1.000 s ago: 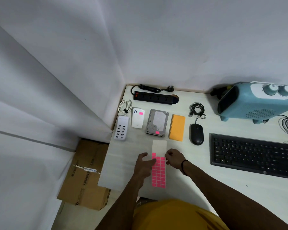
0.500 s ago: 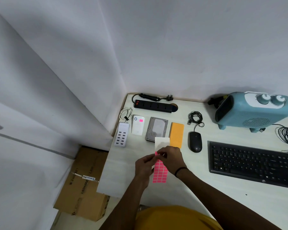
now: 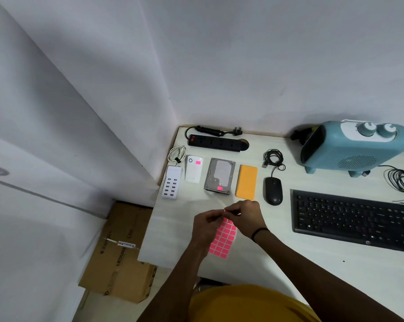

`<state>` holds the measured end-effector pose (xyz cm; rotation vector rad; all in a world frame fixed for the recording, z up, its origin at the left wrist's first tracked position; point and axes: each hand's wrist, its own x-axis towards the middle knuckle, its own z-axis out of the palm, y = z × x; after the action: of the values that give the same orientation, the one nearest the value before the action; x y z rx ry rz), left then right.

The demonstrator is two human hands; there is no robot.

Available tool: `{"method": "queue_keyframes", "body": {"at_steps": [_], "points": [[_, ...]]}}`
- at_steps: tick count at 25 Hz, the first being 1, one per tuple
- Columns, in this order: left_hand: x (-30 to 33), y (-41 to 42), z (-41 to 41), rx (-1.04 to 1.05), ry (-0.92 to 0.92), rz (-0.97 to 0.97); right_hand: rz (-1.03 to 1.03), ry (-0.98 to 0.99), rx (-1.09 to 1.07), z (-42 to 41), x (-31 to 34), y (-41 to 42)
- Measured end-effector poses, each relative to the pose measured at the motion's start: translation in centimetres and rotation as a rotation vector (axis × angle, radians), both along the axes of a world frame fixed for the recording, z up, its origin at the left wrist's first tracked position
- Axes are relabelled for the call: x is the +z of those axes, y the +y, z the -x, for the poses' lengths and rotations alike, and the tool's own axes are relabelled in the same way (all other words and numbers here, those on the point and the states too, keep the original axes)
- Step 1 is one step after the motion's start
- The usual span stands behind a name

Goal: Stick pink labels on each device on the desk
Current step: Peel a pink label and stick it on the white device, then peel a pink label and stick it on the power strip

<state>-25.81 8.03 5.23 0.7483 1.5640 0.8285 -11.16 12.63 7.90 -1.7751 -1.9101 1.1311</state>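
A sheet of pink labels [image 3: 222, 240] is held above the desk near its front left. My left hand [image 3: 205, 225] pinches the sheet at its upper part. My right hand [image 3: 245, 217] pinches at the sheet's top edge, fingertips meeting the left hand's. Behind them lie a white USB charging hub [image 3: 172, 182], a white power bank [image 3: 194, 168] bearing a pink label, a hard drive [image 3: 219, 176] bearing a pink label, an orange power bank [image 3: 247, 181] and a black mouse [image 3: 273, 190]. A black power strip [image 3: 213, 142] lies at the back.
A black keyboard [image 3: 354, 220] lies on the right of the white desk [image 3: 289, 263]. A blue fan heater [image 3: 354, 147] stands at the back right, with coiled cables [image 3: 401, 180] beside it. A cardboard box [image 3: 122, 252] sits on the floor left of the desk.
The label sheet, first flat on the desk, was lifted. Both hands rose and now pinch at its top edge, and the bare backing strip has folded away.
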Motion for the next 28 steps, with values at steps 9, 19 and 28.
{"method": "queue_keyframes", "body": {"at_steps": [9, 19, 28], "points": [[-3.2, -1.6, 0.9, 0.074, 0.213, 0.226, 0.394, 0.386, -0.540, -1.2, -2.5, -1.2], [-5.6, -1.6, 3.6, 0.135, 0.362, 0.360, 0.632, 0.633, -0.725, 0.3, -3.6, -0.3], [-2.7, 10.2, 4.8, -0.185, 0.698, -0.087, 0.614, 0.725, -0.816, 1.2, -3.5, 5.4]]}}
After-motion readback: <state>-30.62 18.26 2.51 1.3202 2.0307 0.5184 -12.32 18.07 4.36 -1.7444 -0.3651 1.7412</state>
